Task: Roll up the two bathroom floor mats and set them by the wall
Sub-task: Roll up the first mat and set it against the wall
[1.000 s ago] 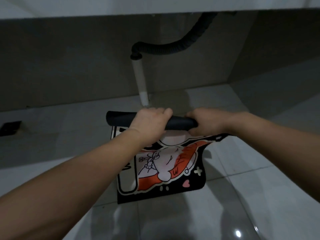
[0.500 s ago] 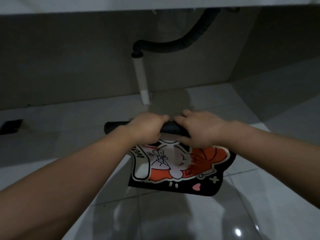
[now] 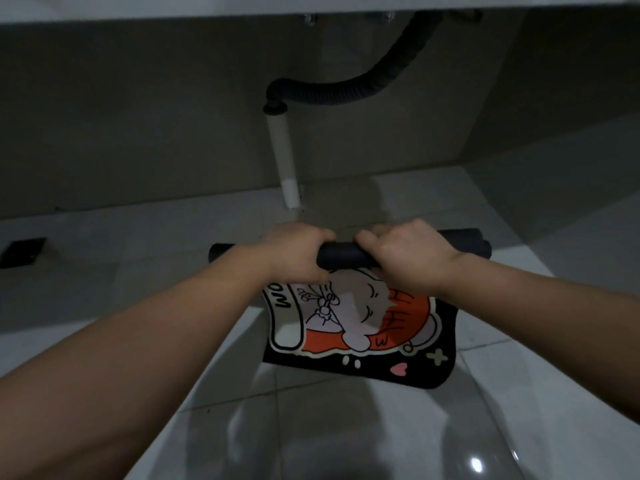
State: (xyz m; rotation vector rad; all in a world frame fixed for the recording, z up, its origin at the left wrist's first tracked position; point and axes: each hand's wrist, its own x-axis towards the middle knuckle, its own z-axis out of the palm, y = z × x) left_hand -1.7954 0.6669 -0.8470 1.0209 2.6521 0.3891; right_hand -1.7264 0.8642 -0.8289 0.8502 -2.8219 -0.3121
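A black floor mat (image 3: 360, 337) with an orange and white cartoon print is half rolled and held above the tiled floor. Its rolled part (image 3: 341, 258) forms a black tube running left to right, and the loose printed end hangs down below it. My left hand (image 3: 294, 252) grips the tube left of centre. Beside it, my right hand (image 3: 403, 256) grips the tube right of centre. Both hands wrap over the top of the roll. A second mat is not in view.
A white drain pipe (image 3: 285, 161) with a black corrugated hose (image 3: 349, 90) comes down from under the counter to the floor just behind the mat. The grey wall (image 3: 138, 133) stands behind it. A dark floor drain (image 3: 22, 251) sits at far left.
The roll has grown thicker and the hanging printed part shorter. My right hand shifted along the tube, and more of the roll's right end now shows.
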